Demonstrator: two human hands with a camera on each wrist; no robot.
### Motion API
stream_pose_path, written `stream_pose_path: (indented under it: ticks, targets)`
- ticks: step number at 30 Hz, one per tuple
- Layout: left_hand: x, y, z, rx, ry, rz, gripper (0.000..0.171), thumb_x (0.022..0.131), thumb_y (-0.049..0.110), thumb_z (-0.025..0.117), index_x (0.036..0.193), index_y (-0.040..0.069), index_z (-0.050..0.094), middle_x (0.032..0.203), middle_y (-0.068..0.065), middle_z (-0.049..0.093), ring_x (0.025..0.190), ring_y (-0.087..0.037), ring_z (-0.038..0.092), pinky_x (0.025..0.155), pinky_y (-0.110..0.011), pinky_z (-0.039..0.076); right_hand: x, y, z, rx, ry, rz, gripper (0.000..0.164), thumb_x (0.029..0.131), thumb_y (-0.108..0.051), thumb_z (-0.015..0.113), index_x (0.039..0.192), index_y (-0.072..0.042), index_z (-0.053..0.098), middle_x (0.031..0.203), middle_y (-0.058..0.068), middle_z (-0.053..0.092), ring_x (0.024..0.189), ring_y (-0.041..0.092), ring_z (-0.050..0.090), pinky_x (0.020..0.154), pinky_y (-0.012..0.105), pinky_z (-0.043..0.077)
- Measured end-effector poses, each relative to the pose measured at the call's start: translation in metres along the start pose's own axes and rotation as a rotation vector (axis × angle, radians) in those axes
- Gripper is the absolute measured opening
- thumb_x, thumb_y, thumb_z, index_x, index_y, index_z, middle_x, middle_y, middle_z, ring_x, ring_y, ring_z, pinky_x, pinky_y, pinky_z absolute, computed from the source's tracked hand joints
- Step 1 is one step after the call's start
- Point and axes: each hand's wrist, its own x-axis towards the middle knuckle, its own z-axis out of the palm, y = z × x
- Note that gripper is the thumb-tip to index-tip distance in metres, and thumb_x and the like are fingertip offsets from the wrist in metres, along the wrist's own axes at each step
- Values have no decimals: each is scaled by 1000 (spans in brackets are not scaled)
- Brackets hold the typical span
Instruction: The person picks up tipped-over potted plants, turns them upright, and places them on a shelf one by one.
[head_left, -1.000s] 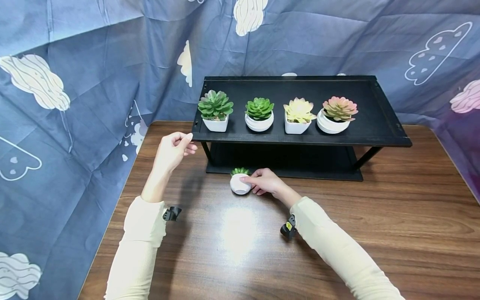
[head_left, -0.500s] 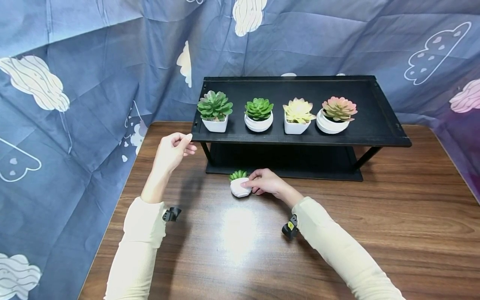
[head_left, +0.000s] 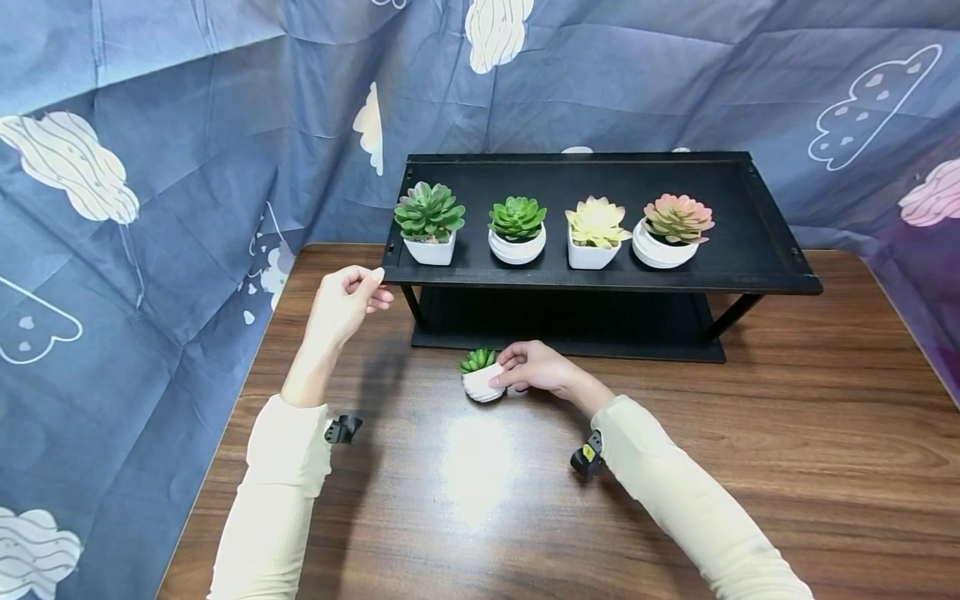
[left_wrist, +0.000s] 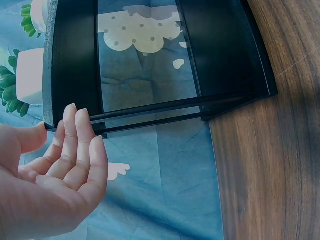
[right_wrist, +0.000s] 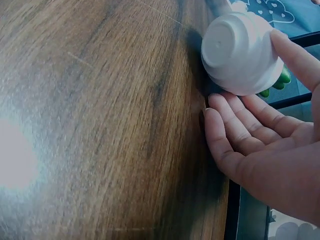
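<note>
My right hand pinches a small white round pot with a green succulent between thumb and fingers, just in front of the black shelf. In the right wrist view the underside of this pot shows, so it is tilted; whether it touches the table cannot be told. At the shelf's front left corner my left hand grips the edge of the upper board, thumb on top and fingertips below, as the left wrist view of this hand shows. The two-tier black shelf stands on the wooden table.
Along the upper board stand a dark green succulent, a bright green one, a yellow one and a pink one, all in white pots. A blue cloud-patterned cloth hangs behind the table.
My right hand has turned the held succulent more upright and drawn it slightly toward me; its leaves show more and its underside less. My left hand stays at the shelf corner.
</note>
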Motion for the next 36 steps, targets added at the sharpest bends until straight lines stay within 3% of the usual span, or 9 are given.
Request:
stream_pose_path:
  ticks: [14, 24, 36]
  targets:
    - [-3, 2, 0, -14, 1, 15, 27, 94, 17, 51, 92, -9, 56, 68, -6, 66, 58, -6, 62, 57, -16, 48, -3, 7, -7, -79, -77, -84, 51, 69, 1, 75, 112, 11, 50, 94, 11, 58, 82, 14, 56, 75, 21, 44]
    - [-2, 2, 0, -6, 4, 26, 28, 94, 17, 51, 92, -10, 56, 70, -11, 66, 58, -5, 62, 57, -16, 48, -5, 12, -7, -113, -83, -158, 48, 68, 9, 72, 111, 13, 51, 103, 24, 58, 90, 31, 55, 72, 19, 44]
    - [-3, 2, 1, -12, 6, 20, 27, 94, 17, 51, 91, -9, 56, 73, -17, 67, 60, -10, 64, 58, -16, 48, -7, 8, -4, -100, -58, -136, 46, 72, 3, 72, 111, 14, 51, 103, 25, 59, 86, 23, 57, 73, 20, 46]
